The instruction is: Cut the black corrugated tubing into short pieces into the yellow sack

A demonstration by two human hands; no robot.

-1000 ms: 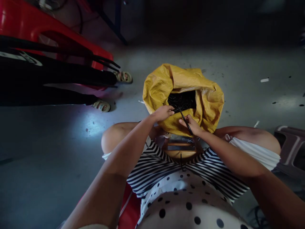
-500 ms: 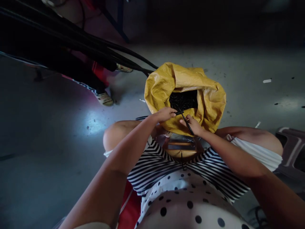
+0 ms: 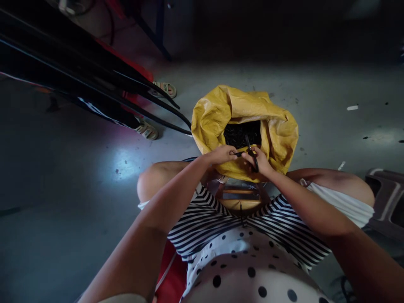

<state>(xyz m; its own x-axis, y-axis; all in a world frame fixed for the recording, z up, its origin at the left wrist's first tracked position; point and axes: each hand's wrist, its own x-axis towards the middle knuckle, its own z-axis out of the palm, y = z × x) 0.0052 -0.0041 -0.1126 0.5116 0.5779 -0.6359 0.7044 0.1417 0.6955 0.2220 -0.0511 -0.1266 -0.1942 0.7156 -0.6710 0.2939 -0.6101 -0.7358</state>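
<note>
My left hand [image 3: 223,154] pinches a short length of thin black strip [image 3: 239,154] just above the near rim of a yellow woven sack [image 3: 217,105]. In my right hand [image 3: 259,160] is a pair of black-handled scissors [image 3: 254,163], its blades pointing away from me over the sack's mouth. The right thumb and fingers reach the free end of the strip, and the blades stand apart from it. Many small black cut pieces [image 3: 241,134] fill the opening of the sack. What part of the strip lies inside my left fist is hidden.
Long black tubes [image 3: 164,122] slant in from the upper left toward the sack. A co-worker's sandalled foot [image 3: 147,129] is on the floor beside them. A wooden stool [image 3: 241,204] stands between my knees, and a grey plastic stool [image 3: 383,195] is at the right.
The scissors have turned more upright and their blades have left the strip. My right fingers have moved to the strip's end. The black tubes and the co-worker's feet have shifted.
</note>
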